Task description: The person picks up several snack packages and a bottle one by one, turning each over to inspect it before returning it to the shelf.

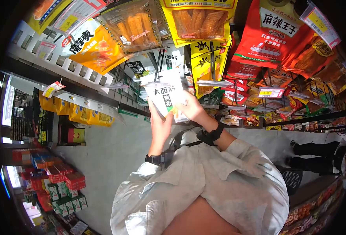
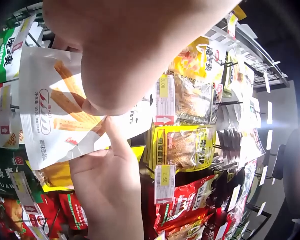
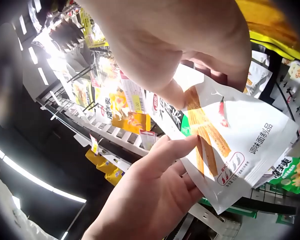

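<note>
White packet (image 3: 235, 135) (chilli motif (image 3: 223, 111)) between the fingers (image 3: 177, 147)

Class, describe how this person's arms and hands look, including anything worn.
Loose, creased, pale grey-white sleeves cover the arms. The left hand and right hand are ungloved. Black straps circle both wrists.

Shop, i.e. a snack aisle: branded food pkts (image 1: 198, 23) hang in rows w/ printed price tags (image 1: 320, 23), e.g. 4.50; boxed goods (image 1: 76, 181) stand stacked nearby, strip lts (image 3: 40, 180) run overhead.
</note>
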`<state>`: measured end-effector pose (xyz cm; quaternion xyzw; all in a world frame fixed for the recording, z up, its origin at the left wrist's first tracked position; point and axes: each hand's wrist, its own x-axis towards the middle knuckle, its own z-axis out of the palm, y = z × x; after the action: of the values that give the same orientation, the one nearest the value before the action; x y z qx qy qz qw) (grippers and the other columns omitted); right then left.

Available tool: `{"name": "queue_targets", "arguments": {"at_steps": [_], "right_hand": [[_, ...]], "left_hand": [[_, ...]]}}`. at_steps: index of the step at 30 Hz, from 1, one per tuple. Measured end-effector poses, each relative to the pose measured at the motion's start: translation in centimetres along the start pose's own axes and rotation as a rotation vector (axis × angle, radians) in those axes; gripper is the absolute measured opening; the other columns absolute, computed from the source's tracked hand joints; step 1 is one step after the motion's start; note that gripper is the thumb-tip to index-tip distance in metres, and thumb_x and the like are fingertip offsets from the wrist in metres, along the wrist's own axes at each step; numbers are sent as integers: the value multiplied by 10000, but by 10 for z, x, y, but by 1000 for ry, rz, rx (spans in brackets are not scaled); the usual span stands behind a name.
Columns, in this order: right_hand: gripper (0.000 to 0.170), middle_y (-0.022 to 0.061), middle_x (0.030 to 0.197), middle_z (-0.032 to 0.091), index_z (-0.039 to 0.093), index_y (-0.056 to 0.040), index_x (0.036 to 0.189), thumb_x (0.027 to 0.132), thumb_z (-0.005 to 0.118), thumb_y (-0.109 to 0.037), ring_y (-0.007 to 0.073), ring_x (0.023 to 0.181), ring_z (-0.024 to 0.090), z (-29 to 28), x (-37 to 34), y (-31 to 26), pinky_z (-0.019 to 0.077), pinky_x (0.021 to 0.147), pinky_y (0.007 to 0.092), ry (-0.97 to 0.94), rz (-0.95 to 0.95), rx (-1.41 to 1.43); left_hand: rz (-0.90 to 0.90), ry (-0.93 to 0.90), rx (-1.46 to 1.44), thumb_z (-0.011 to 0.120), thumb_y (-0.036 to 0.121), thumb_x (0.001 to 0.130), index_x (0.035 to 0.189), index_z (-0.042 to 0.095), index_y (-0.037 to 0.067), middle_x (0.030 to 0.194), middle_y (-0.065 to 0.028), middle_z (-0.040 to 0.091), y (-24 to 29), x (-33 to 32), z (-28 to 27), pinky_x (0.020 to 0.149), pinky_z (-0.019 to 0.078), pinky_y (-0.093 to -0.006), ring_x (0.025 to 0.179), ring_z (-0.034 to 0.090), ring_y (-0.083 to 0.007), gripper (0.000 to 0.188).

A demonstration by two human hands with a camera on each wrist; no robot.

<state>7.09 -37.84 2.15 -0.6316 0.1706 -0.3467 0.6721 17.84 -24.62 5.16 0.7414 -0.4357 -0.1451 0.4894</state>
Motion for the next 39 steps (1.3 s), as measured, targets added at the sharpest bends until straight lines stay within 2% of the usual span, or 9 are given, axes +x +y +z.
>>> {"name": "queue_targets", "arguments": {"at_steps": [9, 12, 15, 21, 29, 32, 35, 38, 39], "right_hand": [[303, 89, 1016, 698, 605, 2, 1183, 911, 661, -119, 112, 916, 647, -19, -15, 18, 525, 806, 298, -25, 222, 60], [272, 71, 981, 706, 636, 4, 1123, 905, 685, -151, 96, 877, 649, -21, -25, 25, 532, 770, 297, 12, 128, -14], [265, 75, 970, 709, 647, 16, 1082, 899, 695, -169, 98, 866, 649, -23, -37, 35, 531, 757, 292, -5, 189, 16], [255, 82, 937, 714, 647, 28, 1056, 889, 682, -160, 113, 841, 655, -18, -43, 31, 532, 752, 288, 111, 150, -1], [346, 122, 988, 712, 627, 40, 1101, 882, 714, -214, 131, 821, 680, -11, -33, 71, 547, 691, 293, 60, 325, -111], [431, 114, 1013, 701, 590, 45, 1181, 897, 722, -251, 133, 846, 689, -7, -26, 37, 558, 673, 273, 18, 507, -85], [436, 114, 1011, 694, 586, 49, 1184, 899, 729, -249, 144, 855, 697, 0, -21, 6, 566, 669, 259, 80, 606, -26], [433, 118, 1038, 687, 576, 43, 1202, 905, 723, -235, 157, 846, 704, 0, -23, 44, 567, 665, 245, 144, 485, 4], [420, 124, 1067, 677, 566, 41, 1217, 921, 703, -222, 172, 851, 704, 6, -23, 43, 579, 673, 253, 190, 495, 153]], "left_hand": [[-89, -82, -100, 503, -55, 889, 1586, -38, 76, 1592, -231, 213, 0, 13, 15, 1139, 310, -367, 1425, 338, -303, 892], [-28, -66, -71, 499, -55, 889, 1584, -24, 55, 1604, -224, 180, -3, 14, 23, 1148, 291, -359, 1440, 309, -301, 877], [-84, -60, -188, 495, -59, 885, 1583, -18, 46, 1612, -221, 153, 1, 16, 26, 1156, 273, -354, 1453, 282, -298, 873], [-170, -97, -249, 483, -65, 874, 1583, -15, 43, 1599, -229, 198, 15, 20, 27, 1157, 269, -351, 1448, 293, -305, 874], [-59, -30, -149, 425, -118, 849, 1593, 13, 75, 1597, -216, 227, -16, 24, 18, 1149, 282, -340, 1444, 315, -287, 872], [-143, -42, -333, 420, -130, 849, 1588, 53, 57, 1571, -200, 278, -16, 25, 15, 1144, 286, -329, 1418, 350, -271, 846], [-191, -85, -409, 455, 10, 928, 1582, 99, 61, 1448, -214, 446, -29, 23, 13, 1029, 425, -364, 1254, 515, -279, 746], [-258, -136, -411, 478, 81, 967, 1565, 173, 39, 1363, -195, 525, -55, 26, 14, 963, 472, -361, 1133, 582, -239, 672], [-174, -111, -371, 509, 145, 988, 1513, 274, 5, 1330, -198, 546, -65, 30, 16, 921, 484, -349, 1084, 600, -219, 592]]}}
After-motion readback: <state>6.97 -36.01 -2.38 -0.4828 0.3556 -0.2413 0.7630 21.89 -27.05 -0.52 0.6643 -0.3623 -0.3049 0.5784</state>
